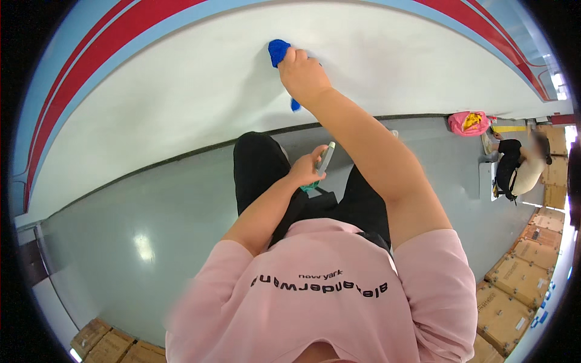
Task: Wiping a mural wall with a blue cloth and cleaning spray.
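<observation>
My right hand is closed on a blue cloth and presses it against the white panel. A loose end of blue cloth hangs below the wrist. Lower down, between my knees, my left hand is closed around a slim grey tube-shaped thing with a pale tip; its exact kind I cannot make out. Something green shows just beneath that hand, partly hidden. The panel carries red and light blue stripes along its upper part.
A pink bag with yellow stuff inside lies by the panel's foot on the right. Beyond it another person sits low on a white box-like seat. Wooden crates line the right side; brown boxes stand at lower left.
</observation>
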A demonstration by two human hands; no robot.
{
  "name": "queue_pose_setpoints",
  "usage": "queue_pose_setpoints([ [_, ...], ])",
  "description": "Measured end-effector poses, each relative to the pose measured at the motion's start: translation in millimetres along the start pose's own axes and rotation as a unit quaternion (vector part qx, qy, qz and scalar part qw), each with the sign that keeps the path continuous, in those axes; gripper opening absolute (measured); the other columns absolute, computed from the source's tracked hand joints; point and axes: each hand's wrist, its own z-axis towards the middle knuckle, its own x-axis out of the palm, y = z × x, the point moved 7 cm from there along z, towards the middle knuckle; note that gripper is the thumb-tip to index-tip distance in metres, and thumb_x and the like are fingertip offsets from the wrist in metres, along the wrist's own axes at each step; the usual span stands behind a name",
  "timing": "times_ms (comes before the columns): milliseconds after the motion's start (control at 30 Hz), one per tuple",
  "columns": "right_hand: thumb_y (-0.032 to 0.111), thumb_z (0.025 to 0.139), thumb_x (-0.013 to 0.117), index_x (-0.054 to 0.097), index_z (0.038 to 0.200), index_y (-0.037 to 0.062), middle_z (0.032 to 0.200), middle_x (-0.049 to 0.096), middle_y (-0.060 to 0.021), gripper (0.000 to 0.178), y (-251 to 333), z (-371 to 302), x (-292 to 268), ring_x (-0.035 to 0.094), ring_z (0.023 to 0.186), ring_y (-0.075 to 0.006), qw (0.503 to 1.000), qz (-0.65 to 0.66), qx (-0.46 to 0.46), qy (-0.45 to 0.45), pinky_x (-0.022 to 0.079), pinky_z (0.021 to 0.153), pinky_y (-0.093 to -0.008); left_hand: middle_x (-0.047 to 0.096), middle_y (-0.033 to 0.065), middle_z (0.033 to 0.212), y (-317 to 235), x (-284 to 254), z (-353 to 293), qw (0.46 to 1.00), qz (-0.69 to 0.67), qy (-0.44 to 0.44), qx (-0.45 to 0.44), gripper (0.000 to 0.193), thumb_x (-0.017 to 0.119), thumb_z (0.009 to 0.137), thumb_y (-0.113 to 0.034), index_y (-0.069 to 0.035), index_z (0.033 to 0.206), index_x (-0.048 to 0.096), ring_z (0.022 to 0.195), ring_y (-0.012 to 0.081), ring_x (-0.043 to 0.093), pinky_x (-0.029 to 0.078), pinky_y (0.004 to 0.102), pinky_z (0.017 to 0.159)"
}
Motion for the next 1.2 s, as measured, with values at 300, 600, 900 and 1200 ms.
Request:
queue_pose_setpoints([
  [300,0.013,0.072,0.055,0.057,0.086,0.0079,0.088,0.049,-0.0051,0.015,-17.7,-40.2,22.8,0.053,0.08,-0.0191,0.994,0.094,-0.03,0.036,0.049,0.059,-0.0311,0.06,0.0163,0.089,-16.0,-10.1,-10.8,0.997,-0.051,-0.017,-0.048,0.076,0.066,0.061,-0.016,-0.017,0.128,0.029,0.082,0.0338,0.059,0.046,0.0389,0.073],
  [600,0.015,0.072,0.054,0.056,0.085,0.0075,0.085,0.049,-0.0066,0.016,-59.3,-54.6,29.0,0.053,0.078,-0.0188,0.994,0.088,0.062,0.016,0.048,0.054,-0.0293,0.061,0.0146,0.088,-1.9,-0.5,-4.2,0.997,-0.058,0.012,-0.056,0.073,0.064,0.062,-0.015,-0.016,0.127,0.03,0.081,0.0331,0.06,0.046,0.0384,0.072],
  [900,0.013,0.069,0.056,0.059,0.078,0.0079,0.084,0.047,-0.0078,0.011,-25.0,-59.0,64.8,0.051,0.077,-0.0194,0.999,0.026,-0.018,0.016,0.047,0.054,-0.029,0.063,0.0076,0.08,11.2,16.2,5.8,0.998,0.005,0.061,-0.02,0.079,0.064,0.065,-0.014,-0.016,0.132,0.022,0.078,0.0271,0.062,0.047,0.0358,0.072],
  [1200,0.011,0.072,0.05,0.053,0.085,0.001,0.086,0.048,-0.013,0.016,-58.8,-90.5,56.3,0.055,0.078,-0.0257,0.95,0.249,0.179,0.052,0.05,0.059,-0.0355,0.061,0.0094,0.083,13.1,2.5,3.3,0.996,-0.017,0.042,-0.075,0.076,0.064,0.064,-0.015,-0.019,0.13,0.025,0.078,0.0312,0.06,0.046,0.0382,0.069],
])
